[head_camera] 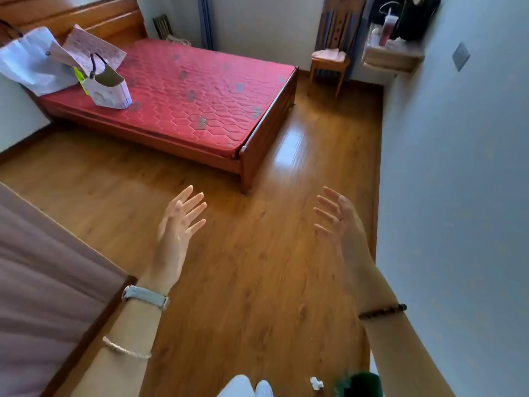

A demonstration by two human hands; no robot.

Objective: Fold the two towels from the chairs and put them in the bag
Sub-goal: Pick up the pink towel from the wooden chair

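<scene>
Here, left hand and right hand both spread wide, fingers straight, holding nothing.

Both bare forearms are seen stretched forward from the lower edge of the view. The left hand and the right hand are raised well apart at about the same height. The fingers of each are spread and nearly straight, and the palms are turned inward toward one another. Nothing is held or touched by either hand.
</scene>
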